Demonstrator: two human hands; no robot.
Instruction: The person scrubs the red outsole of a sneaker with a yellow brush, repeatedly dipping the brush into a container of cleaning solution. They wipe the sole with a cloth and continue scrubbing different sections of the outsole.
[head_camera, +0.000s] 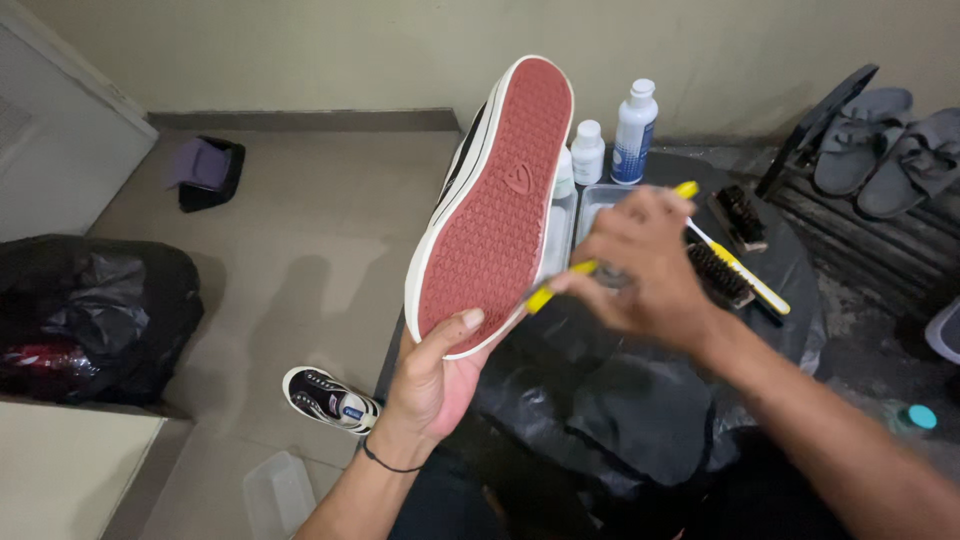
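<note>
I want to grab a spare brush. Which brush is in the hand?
The yellow-handled brush in the right hand, held beside the shoe. The other brushes lie on the black plastic sheet.

sneaker (497, 205) sole-up, yellow brush (560, 283) alongside

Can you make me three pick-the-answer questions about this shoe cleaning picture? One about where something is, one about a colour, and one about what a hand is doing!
1. Where is the second black-and-white sneaker?
A. on the floor
B. on the sandal rack
C. in the tray

2. What colour is the patterned rubber sole of the held sneaker?
A. blue
B. brick red
C. green

3. What is the right hand doing?
A. resting empty
B. holding a bottle
C. gripping a yellow-handled brush

Answers: 1 A, it lies on the floor below the left hand. 2 B, the upturned sole is red. 3 C, fingers wrap the yellow handle.
</note>
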